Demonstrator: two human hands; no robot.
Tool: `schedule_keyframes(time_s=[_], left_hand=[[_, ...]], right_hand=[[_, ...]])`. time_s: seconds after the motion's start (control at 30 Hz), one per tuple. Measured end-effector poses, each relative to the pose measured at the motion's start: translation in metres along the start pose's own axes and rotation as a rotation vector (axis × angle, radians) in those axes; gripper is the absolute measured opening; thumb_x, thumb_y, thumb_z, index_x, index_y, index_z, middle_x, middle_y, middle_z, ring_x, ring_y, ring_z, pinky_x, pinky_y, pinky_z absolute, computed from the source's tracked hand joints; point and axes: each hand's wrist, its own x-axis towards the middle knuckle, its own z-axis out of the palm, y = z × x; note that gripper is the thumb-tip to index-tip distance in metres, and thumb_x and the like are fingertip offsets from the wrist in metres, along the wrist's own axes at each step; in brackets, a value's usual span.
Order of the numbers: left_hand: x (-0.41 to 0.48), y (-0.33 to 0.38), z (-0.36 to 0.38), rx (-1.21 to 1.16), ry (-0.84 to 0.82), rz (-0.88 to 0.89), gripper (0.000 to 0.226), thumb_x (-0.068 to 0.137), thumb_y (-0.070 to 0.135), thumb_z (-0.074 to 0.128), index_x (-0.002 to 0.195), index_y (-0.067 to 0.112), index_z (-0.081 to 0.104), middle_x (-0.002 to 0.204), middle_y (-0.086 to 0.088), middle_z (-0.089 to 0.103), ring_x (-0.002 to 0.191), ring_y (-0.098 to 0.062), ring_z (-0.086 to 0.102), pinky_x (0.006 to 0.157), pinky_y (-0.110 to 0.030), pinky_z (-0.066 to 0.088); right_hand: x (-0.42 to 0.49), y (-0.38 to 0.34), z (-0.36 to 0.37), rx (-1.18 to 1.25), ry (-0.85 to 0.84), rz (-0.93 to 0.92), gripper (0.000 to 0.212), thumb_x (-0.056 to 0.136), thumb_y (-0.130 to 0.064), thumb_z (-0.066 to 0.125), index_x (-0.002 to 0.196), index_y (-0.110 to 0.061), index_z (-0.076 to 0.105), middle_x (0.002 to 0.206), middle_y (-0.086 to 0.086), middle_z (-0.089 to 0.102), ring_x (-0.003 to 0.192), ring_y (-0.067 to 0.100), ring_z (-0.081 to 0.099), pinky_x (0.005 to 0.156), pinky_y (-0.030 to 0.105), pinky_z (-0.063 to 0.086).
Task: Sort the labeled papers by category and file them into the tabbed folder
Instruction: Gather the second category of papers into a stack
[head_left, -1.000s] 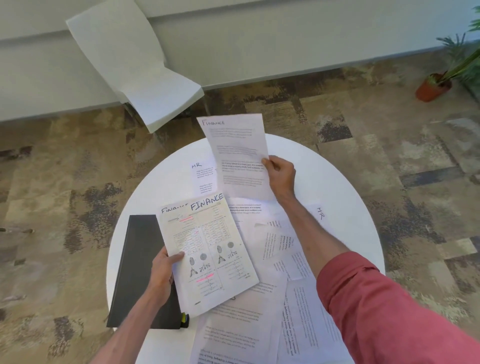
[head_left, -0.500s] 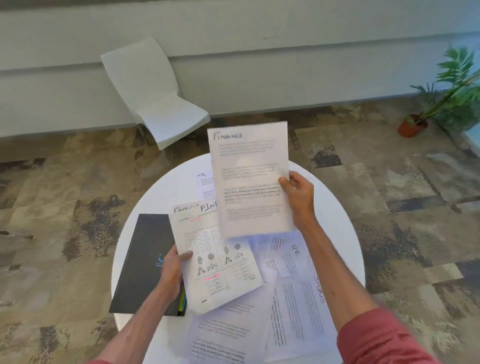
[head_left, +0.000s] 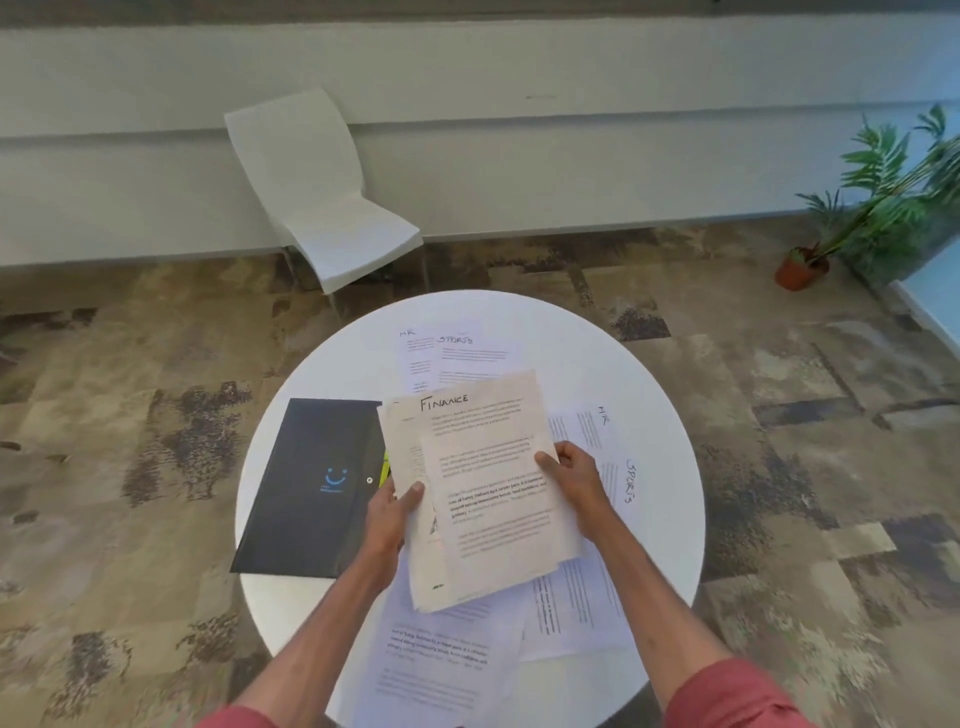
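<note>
**Both hands on the Finance stack**

We hold the Finance stack (head_left: 488, 467) over the round white table (head_left: 571, 338), one hand on each side. Our left hand (head_left: 389, 512) pinches its left edge with the thumb on top, and our right hand (head_left: 576, 488) grips its right edge the same way. The black folder (head_left: 311, 488) lies closed on the table just left of our left hand, its right edge tucked behind the stack. An HR sheet (head_left: 413, 353) and a SPORTS sheet (head_left: 478, 356) lie beyond the stack. More loose sheets (head_left: 618, 467) spread out beside our right hand and beneath our forearms.
</note>
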Motion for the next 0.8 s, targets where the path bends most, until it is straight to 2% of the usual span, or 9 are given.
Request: schedule_keyframes(time_s=[0.13, 0.2, 0.27, 0.3, 0.37, 0.47, 0.6, 0.73, 0.8], left_hand=[[-0.012, -0.017, 0.008, 0.001, 0.008, -0.038, 0.026, 0.106, 0.012, 0.064, 0.125, 0.028, 0.073, 0.119, -0.001, 0.082, 0.104, -0.024, 0.077, 0.084, -0.040, 0.064], [-0.017, -0.021, 0.010, -0.029, -0.004, -0.087, 0.021, 0.112, 0.030, 0.055, 0.122, 0.028, 0.074, 0.122, -0.001, 0.081, 0.110, -0.022, 0.076, 0.095, -0.043, 0.061], [-0.023, -0.020, 0.011, -0.026, -0.063, -0.103, 0.035, 0.114, 0.047, 0.047, 0.125, 0.028, 0.074, 0.121, 0.003, 0.081, 0.111, -0.018, 0.077, 0.090, -0.038, 0.060], [-0.024, -0.019, 0.013, 0.008, -0.098, -0.073, 0.035, 0.113, 0.047, 0.048, 0.127, 0.028, 0.073, 0.120, 0.005, 0.081, 0.110, -0.016, 0.078, 0.083, -0.033, 0.060], [-0.021, -0.022, 0.015, 0.134, -0.114, 0.032, 0.022, 0.110, 0.027, 0.060, 0.129, 0.025, 0.070, 0.120, 0.006, 0.081, 0.112, -0.020, 0.078, 0.078, -0.027, 0.061], [-0.012, -0.033, 0.013, 0.283, -0.090, 0.120, 0.031, 0.104, 0.002, 0.062, 0.127, 0.022, 0.069, 0.119, 0.006, 0.081, 0.114, -0.025, 0.076, 0.093, -0.043, 0.063], [-0.011, -0.035, 0.012, 0.396, -0.060, 0.203, 0.036, 0.100, 0.002, 0.061, 0.121, 0.028, 0.072, 0.117, 0.012, 0.080, 0.109, -0.017, 0.076, 0.097, -0.051, 0.061], [-0.012, -0.030, 0.009, 0.436, 0.038, 0.313, 0.029, 0.098, 0.005, 0.062, 0.118, 0.023, 0.073, 0.115, 0.007, 0.079, 0.106, -0.019, 0.074, 0.091, -0.046, 0.062], [-0.013, -0.025, 0.006, 0.435, 0.062, 0.386, 0.024, 0.100, 0.009, 0.061, 0.116, 0.023, 0.071, 0.113, 0.005, 0.078, 0.105, -0.022, 0.074, 0.086, -0.045, 0.061]], right_hand=[[-0.016, 0.010, 0.006, 0.000, -0.002, 0.026, 0.021, 0.098, -0.020, 0.075, 0.113, -0.010, 0.063, 0.108, 0.012, 0.080, 0.101, 0.035, 0.077, 0.090, 0.055, 0.062], [-0.022, 0.014, 0.009, -0.018, -0.017, 0.024, 0.022, 0.098, -0.017, 0.073, 0.119, -0.016, 0.065, 0.113, 0.008, 0.079, 0.103, 0.031, 0.077, 0.093, 0.052, 0.062], [-0.027, 0.017, 0.012, -0.054, -0.037, 0.017, 0.026, 0.098, -0.014, 0.072, 0.123, -0.019, 0.067, 0.118, 0.003, 0.078, 0.108, 0.025, 0.076, 0.096, 0.050, 0.061], [-0.029, 0.020, 0.014, -0.073, -0.043, 0.019, 0.027, 0.098, -0.014, 0.071, 0.124, -0.019, 0.067, 0.120, 0.001, 0.077, 0.109, 0.024, 0.075, 0.096, 0.049, 0.061], [-0.034, 0.022, 0.019, -0.088, -0.048, 0.037, 0.027, 0.101, -0.012, 0.067, 0.128, -0.015, 0.064, 0.123, 0.001, 0.074, 0.109, 0.020, 0.072, 0.094, 0.043, 0.060], [-0.040, 0.026, 0.026, -0.138, -0.026, 0.064, 0.026, 0.104, -0.012, 0.061, 0.129, -0.013, 0.055, 0.124, 0.002, 0.068, 0.108, 0.016, 0.067, 0.084, 0.030, 0.055], [-0.046, 0.026, 0.032, -0.208, -0.028, 0.040, 0.024, 0.107, -0.015, 0.056, 0.130, -0.017, 0.050, 0.122, -0.005, 0.064, 0.120, 0.023, 0.064, 0.101, 0.041, 0.053], [-0.048, 0.015, 0.036, -0.337, -0.030, -0.062, 0.038, 0.107, -0.018, 0.055, 0.144, -0.021, 0.051, 0.129, -0.003, 0.067, 0.117, 0.020, 0.064, 0.100, 0.038, 0.052], [-0.047, 0.009, 0.040, -0.358, -0.013, -0.114, 0.034, 0.107, -0.019, 0.054, 0.141, -0.020, 0.060, 0.127, -0.002, 0.072, 0.114, 0.021, 0.069, 0.097, 0.040, 0.057]])
